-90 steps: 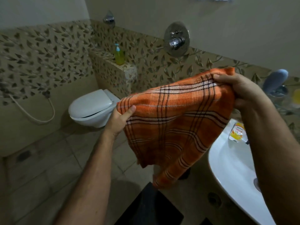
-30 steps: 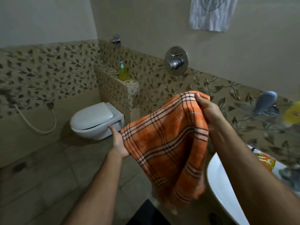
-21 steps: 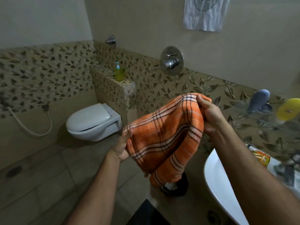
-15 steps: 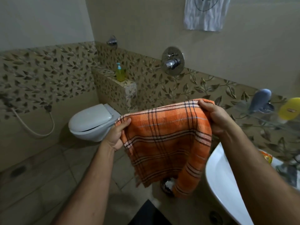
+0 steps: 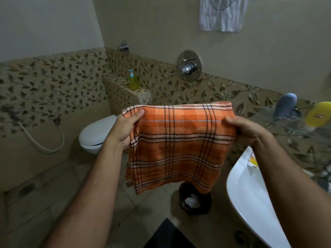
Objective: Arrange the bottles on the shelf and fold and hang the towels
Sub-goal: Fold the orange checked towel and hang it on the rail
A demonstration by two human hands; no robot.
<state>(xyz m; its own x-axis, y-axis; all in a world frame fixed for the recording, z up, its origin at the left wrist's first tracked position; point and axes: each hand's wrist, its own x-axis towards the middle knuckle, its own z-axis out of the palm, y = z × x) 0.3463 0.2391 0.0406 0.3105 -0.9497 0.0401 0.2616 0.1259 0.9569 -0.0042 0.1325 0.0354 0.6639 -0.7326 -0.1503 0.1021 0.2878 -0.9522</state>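
Both hands hold the orange plaid towel (image 5: 179,145) in mid-air: left hand (image 5: 125,127) pinches its upper left corner, right hand (image 5: 245,131) grips the right edge; towel hangs folded, between toilet (image 5: 95,133) and sink (image 5: 250,194), above the floor bin (image 5: 194,203)

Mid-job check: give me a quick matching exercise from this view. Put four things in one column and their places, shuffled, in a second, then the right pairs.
Things:
1. orange plaid towel
2. green pump bottle
3. white cloth
4. yellow bottle

Places:
A. hanging high on the wall
B. on the glass shelf at the right
C. held spread between left hand and right hand
D. on the tiled ledge beyond the toilet

Pairs: 1-C, 2-D, 3-A, 4-B
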